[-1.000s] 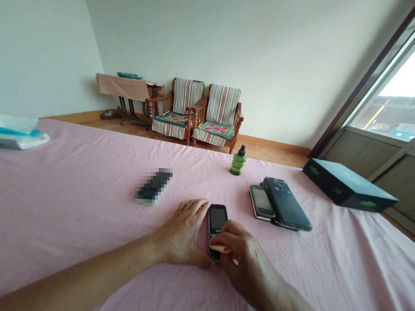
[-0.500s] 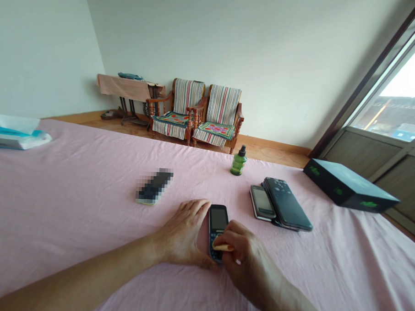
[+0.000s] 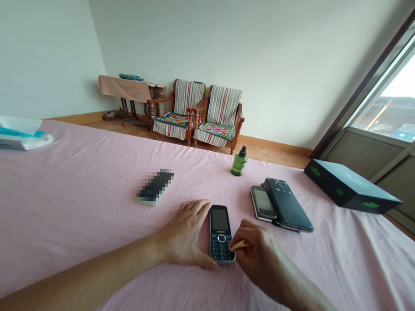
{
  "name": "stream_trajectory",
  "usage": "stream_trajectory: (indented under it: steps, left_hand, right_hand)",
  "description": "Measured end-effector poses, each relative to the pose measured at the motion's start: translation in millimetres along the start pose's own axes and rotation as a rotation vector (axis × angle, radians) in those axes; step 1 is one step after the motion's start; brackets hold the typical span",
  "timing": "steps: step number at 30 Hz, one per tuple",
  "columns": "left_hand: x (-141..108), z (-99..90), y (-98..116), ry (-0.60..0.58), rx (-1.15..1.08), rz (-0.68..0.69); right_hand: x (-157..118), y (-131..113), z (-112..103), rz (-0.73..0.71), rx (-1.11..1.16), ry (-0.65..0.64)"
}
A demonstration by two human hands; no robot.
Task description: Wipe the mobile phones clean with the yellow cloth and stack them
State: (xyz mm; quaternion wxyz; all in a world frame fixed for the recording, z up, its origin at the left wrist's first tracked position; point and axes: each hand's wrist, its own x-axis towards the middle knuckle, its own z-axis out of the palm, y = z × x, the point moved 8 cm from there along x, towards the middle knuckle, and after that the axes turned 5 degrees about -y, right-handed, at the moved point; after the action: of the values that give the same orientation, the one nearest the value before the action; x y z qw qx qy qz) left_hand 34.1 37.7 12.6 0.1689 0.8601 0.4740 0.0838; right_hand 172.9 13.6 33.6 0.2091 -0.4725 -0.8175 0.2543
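A dark keypad mobile phone (image 3: 220, 222) lies face up on the pink cloth, its screen and most keys showing. My left hand (image 3: 186, 237) brackets it from the left, fingertips by the upper left corner and thumb at the lower left, steadying it. My right hand (image 3: 255, 247) is closed in a pinch round a short, thin cream-coloured piece (image 3: 240, 244). The tip of this piece touches the right side of the keypad. What it is made of cannot be made out, as the fingers cover its other end.
To the right lie a small phone (image 3: 263, 204) and a larger dark phone (image 3: 289, 207). A green spray bottle (image 3: 239, 164) stands at the back, with a black box (image 3: 353, 187) beyond it. On the left are a partly blurred phone (image 3: 155, 186) and a tissue pack (image 3: 19, 138).
My right hand has moved a little right with the cream-coloured piece, from the middle of the keypad to its right edge, uncovering more keys. My left hand stays in place.
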Motion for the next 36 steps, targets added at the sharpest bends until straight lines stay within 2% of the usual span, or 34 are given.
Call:
stream_trajectory:
  steps: [8,19,27,36]
  left_hand:
    - [1.7,0.6,-1.2,0.001,0.003,0.005]
    - [0.7,0.7,-1.4,0.041,-0.032,0.04]
    - [1.3,0.5,-1.0,0.011,-0.017,0.005]
    - [1.4,-1.3,-0.3,0.061,-0.044,0.029]
  right_hand:
    - [-0.1,-4.8,-11.8,-0.021,0.037,0.013]
    - [-3.8,0.4,1.9,-0.012,0.016,-0.015]
    - [-3.7,-5.4,3.6,-0.046,0.042,-0.011]
    - [-1.2,-3.4,12.4,-0.033,0.072,-0.008]
